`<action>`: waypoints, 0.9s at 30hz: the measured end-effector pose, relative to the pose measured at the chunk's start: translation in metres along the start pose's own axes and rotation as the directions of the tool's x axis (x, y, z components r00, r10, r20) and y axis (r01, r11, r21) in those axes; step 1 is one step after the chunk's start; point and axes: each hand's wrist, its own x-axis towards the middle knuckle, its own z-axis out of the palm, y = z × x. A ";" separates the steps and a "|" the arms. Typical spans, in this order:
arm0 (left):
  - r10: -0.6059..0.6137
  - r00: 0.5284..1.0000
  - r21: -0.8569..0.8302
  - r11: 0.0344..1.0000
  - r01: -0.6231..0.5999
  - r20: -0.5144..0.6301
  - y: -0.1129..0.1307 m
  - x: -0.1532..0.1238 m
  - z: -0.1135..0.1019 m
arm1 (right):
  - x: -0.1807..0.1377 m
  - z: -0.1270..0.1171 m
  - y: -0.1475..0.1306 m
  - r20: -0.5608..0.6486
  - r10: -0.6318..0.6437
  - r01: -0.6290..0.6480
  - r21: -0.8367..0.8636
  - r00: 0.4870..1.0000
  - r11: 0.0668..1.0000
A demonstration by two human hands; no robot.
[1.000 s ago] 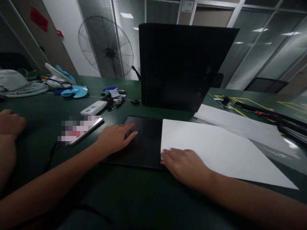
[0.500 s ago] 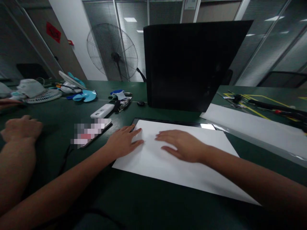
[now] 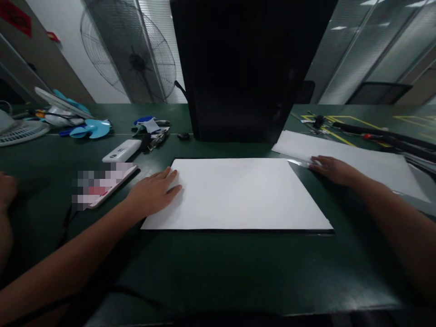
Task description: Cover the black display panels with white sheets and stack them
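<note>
A white sheet (image 3: 238, 193) lies flat over a black panel (image 3: 272, 231), whose dark edge shows along the front and left. My left hand (image 3: 153, 193) rests flat on the sheet's left edge with fingers stretched out. My right hand (image 3: 332, 170) lies to the right of the sheet, fingers out, touching a shiny clear film (image 3: 299, 162) at the edge of a stack of white sheets (image 3: 357, 159).
A tall black upright stack of panels (image 3: 245, 68) stands behind the sheet. A phone (image 3: 105, 184), a white power bank (image 3: 122, 151), blue fan blades (image 3: 90, 129) and small tools lie at the left. Another person's hand (image 3: 5, 190) is at the far left. Cables (image 3: 374, 131) run at the right. A floor fan (image 3: 132, 54) stands behind the table.
The white sheet was slid left over the black panel and now covers it squarely. My right hand left the sheet and moved right to the stack. The camera tilted down.
</note>
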 end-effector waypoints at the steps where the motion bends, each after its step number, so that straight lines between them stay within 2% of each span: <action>1: -0.001 1.000 0.001 1.000 0.001 -0.002 0.000 0.000 0.000 | 0.001 -0.001 -0.001 0.004 0.021 -0.021 0.004 1.000 1.000; 3: 0.002 1.000 0.004 1.000 -0.002 -0.020 0.000 0.001 0.001 | -0.001 -0.007 -0.008 -0.006 0.052 -0.052 -0.022 0.999 0.998; 9: -0.001 1.000 0.008 1.000 0.002 -0.027 0.004 0.001 0.001 | -0.024 -0.035 -0.046 0.003 0.081 -0.076 -0.281 0.997 0.957; 13: 0.017 0.999 0.003 1.000 -0.017 -0.044 0.004 0.001 -0.001 | -0.038 -0.055 -0.076 -0.103 0.183 -0.208 -0.339 0.978 0.917; 15: 0.019 0.998 -0.020 1.000 -0.020 -0.054 0.003 0.001 0.000 | -0.047 -0.065 -0.101 -0.155 0.173 -0.218 -0.353 0.973 0.910; 18: 0.001 0.998 -0.070 0.998 -0.005 -0.055 0.004 0.001 0.002 | -0.066 -0.074 -0.154 -0.162 0.020 -0.084 -0.404 0.987 0.911; 21: -0.033 0.998 -0.159 0.987 0.025 -0.049 0.009 0.002 0.006 | -0.090 -0.070 -0.209 -0.036 -0.226 0.198 -0.358 0.973 0.912; 24: -0.083 0.994 -0.290 0.955 0.058 -0.077 0.014 0.002 0.010 | -0.112 -0.057 -0.250 0.099 -0.479 0.489 -0.147 0.872 0.860; 27: -0.124 0.987 -0.407 0.910 0.071 -0.104 0.016 0.002 0.013 | -0.127 -0.042 -0.269 0.113 -0.654 0.658 0.004 0.748 0.753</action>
